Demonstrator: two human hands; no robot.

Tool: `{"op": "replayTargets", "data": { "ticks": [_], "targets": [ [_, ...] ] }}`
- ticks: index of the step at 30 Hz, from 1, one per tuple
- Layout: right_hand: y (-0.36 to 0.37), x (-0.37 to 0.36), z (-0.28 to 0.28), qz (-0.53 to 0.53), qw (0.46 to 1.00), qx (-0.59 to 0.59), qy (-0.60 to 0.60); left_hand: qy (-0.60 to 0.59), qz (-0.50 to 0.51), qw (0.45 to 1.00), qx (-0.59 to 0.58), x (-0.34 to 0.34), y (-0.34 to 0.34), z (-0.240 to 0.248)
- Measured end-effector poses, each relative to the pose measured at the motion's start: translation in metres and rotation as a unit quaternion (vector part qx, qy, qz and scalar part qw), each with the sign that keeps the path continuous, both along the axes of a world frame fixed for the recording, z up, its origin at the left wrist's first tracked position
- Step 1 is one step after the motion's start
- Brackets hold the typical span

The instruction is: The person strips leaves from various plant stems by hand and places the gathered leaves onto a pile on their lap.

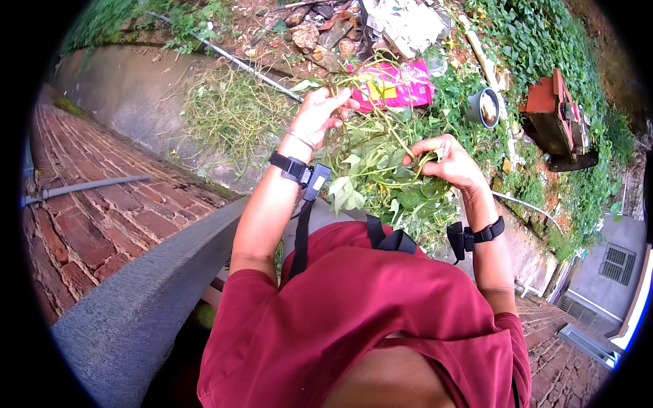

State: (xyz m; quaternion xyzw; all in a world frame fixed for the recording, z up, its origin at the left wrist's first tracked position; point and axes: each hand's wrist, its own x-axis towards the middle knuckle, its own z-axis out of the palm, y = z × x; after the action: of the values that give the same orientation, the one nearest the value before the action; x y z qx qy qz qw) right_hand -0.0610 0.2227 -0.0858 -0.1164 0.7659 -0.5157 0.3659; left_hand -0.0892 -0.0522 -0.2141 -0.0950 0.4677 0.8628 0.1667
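Between left hand [322,114] and right hand [450,162] stretch leafy vines [382,171].

Obst.: vines [371,166] btwn L hand [320,114] & R hand [454,163]

The leafy vines [367,180] are pale to bright green, and the heap of thin stems [235,119] is yellowish green. The packet [415,81] is hot pink with a yellow patch [382,89], the shirt [381,292] plain maroon, the wrist straps [490,231] black, the bucket [475,109] grey, and the brickwork [85,234] mottled reddish brown.
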Motion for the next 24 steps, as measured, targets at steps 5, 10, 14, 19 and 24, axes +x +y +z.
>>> {"op": "replayTargets", "data": {
  "ticks": [5, 10, 14, 19, 24],
  "targets": [
    [-0.019, 0.010, -0.009, 0.064, 0.996, -0.003, 0.062, 0.032, -0.025, 0.998, -0.046, 0.001, 0.005, 0.018],
    [0.001, -0.002, -0.006, -0.106, 0.986, 0.010, 0.129, 0.034, 0.037, 0.998, -0.042, 0.009, 0.021, 0.026],
    [-0.007, 0.008, 0.033, -0.071, 0.940, 0.121, 0.312, 0.044, 0.079, 0.995, -0.048, 0.012, 0.026, 0.027],
    [-0.042, 0.027, 0.052, -0.080, 0.832, 0.247, 0.490, 0.054, 0.100, 0.993, -0.040, 0.020, 0.035, 0.035],
    [-0.047, -0.011, -0.010, -0.077, 0.890, 0.255, 0.370, 0.078, 0.074, 0.993, -0.045, 0.027, 0.055, 0.061]
  ]
}}
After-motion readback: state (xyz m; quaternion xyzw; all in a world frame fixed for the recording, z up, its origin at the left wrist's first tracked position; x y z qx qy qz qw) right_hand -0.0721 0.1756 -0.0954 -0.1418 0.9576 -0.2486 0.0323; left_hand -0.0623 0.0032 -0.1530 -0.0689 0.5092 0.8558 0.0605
